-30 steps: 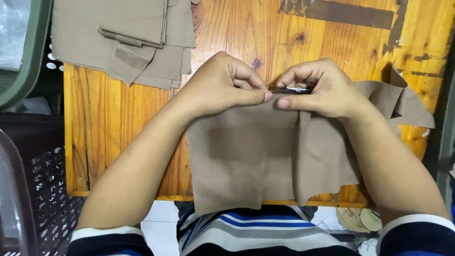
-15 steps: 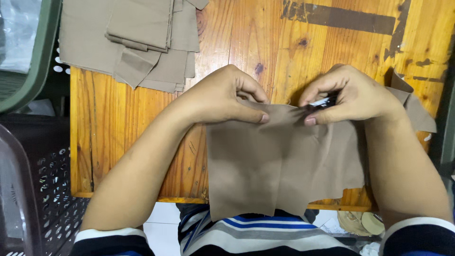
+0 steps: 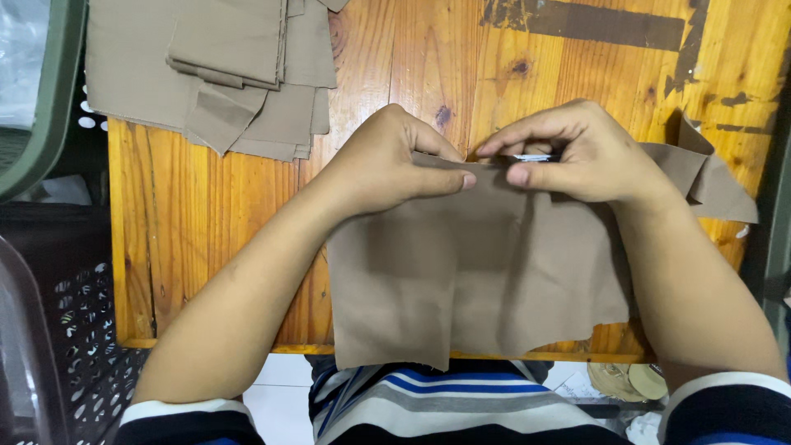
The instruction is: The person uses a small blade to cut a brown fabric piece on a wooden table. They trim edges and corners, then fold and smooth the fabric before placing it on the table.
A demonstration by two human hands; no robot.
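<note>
Hands drawn back together since half a second ago: left hand (image 3: 387, 161) pinching the top edge of the tan cloth piece (image 3: 478, 264), right hand (image 3: 577, 152) gripping it beside a small metal tool (image 3: 534, 156); cloth flat on the wooden table (image 3: 165, 239), hanging over its near edge; likely another stitch or thread being picked

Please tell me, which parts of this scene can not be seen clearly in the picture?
- Small shiny tool in the right hand, head view: fingers cover it, kind unclear.
- Top edge of the brown cloth: hidden under the left hand and the right hand.
- Stack of brown pieces: cut off by the top edge.
- Black basket: cut off at left, contents unclear.
</note>
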